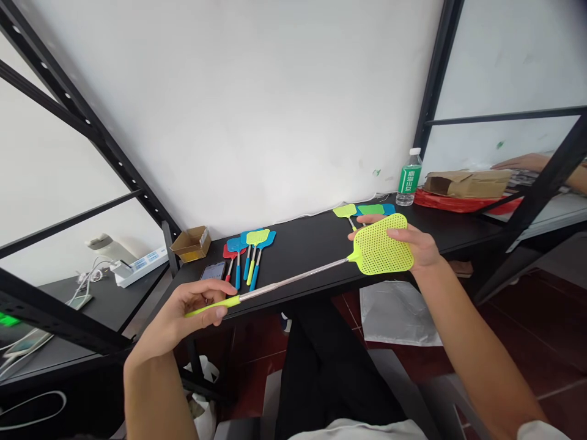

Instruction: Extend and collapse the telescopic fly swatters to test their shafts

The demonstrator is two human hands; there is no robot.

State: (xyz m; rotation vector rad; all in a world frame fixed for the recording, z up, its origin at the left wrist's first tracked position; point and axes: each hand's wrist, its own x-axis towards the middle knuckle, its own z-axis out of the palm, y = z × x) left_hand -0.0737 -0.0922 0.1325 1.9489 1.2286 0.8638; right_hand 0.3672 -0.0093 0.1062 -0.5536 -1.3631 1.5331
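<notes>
A yellow-green fly swatter [384,245] with a long metal telescopic shaft is held across my front, above the table's near edge. My left hand [192,308] is closed around its yellow-green handle. At the other end, my right hand [417,244] grips the perforated head, thumb on the front face and fingers behind it. On the table to the left lies a group of short swatters with blue, red and yellow-green heads, among them a yellow-green one [257,237]. Beyond my right hand rest more swatters, including a yellow-green one [345,211] and a green one [370,209].
On the black table [302,244] are a small cardboard box [191,244], a phone [213,271] and a water bottle [409,177]. A torn carton [468,183] lies on red plastic at right. Beyond the right frame shows another person's hand [520,162]. A power strip [142,267] sits left.
</notes>
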